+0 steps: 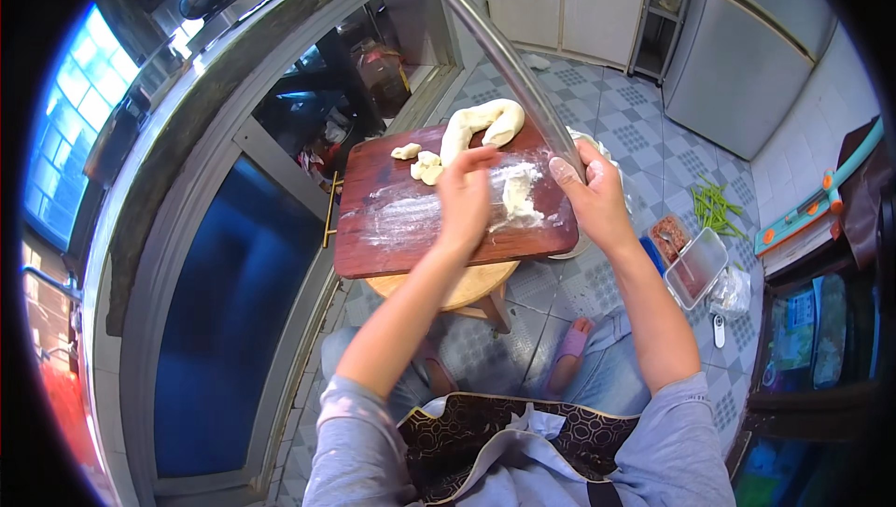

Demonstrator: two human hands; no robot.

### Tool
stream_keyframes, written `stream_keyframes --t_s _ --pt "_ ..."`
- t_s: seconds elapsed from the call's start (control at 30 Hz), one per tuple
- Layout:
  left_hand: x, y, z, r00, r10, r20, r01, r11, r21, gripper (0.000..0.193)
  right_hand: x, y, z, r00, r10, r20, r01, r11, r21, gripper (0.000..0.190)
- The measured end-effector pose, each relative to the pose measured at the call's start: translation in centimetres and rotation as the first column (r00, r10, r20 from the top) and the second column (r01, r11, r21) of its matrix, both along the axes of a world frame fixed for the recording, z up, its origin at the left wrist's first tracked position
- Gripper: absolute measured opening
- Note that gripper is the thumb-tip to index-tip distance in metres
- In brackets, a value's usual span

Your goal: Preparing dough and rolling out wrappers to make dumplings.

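My right hand (596, 181) grips the lower end of a long metal rolling pin (507, 52), which is tilted up and away to the left. My left hand (465, 192) is blurred above the middle of a reddish-brown wooden board (357, 248); nothing shows in its grasp. A thick curved rope of dough (469, 122) lies at the board's far side. Small dough lumps (425, 168) sit left of it, with another small piece (406, 151) beside them. White flour (519, 195) is heaped at the right and smeared across the board.
A round wooden stool (483, 286) supports the board. On the tiled floor at right are a container of minced meat (670, 235), a clear plastic box (696, 269), green vegetable stalks (714, 206) and a plastic bag (730, 291). Cabinet doors (210, 325) stand close at left.
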State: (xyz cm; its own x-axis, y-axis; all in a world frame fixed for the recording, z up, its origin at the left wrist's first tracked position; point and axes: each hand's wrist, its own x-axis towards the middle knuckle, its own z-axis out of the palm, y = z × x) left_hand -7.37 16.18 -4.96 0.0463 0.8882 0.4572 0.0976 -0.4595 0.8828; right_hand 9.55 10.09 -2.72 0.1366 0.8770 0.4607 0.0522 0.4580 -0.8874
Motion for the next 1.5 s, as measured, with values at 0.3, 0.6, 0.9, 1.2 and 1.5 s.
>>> stream_keyframes --t_s 0.3,0.6,0.9,1.2,1.5 --pt "-7.4 -3.2 0.1 0.575 0.196 -0.794 0.158 0.926 0.343 0.038 -0.7 0.3 -0.7 0.998 0.032 0.046 -0.029 0.997 -0.071 0.016" --pt "-7.1 -0.2 0.6 0.260 0.334 -0.906 0.121 0.920 0.373 0.056 -1.2 0.5 -0.7 0.995 0.013 0.097 -0.007 0.998 -0.065 0.016" --pt "-6.4 -1.7 0.0 0.292 0.189 -0.938 0.221 0.940 0.258 0.062 -1.0 0.5 -0.6 0.997 0.025 0.078 -0.018 0.995 -0.096 0.016" --pt "-5.9 0.9 0.6 0.204 0.246 -0.948 0.233 0.928 0.291 0.065 -1.0 0.6 -0.7 0.971 -0.070 0.227 0.092 0.992 -0.088 0.020" --pt "-6.1 0.3 0.1 0.289 0.167 -0.943 0.282 0.926 0.251 0.084 -1.5 1.0 -1.1 0.993 -0.007 0.117 0.018 0.996 -0.090 0.019"
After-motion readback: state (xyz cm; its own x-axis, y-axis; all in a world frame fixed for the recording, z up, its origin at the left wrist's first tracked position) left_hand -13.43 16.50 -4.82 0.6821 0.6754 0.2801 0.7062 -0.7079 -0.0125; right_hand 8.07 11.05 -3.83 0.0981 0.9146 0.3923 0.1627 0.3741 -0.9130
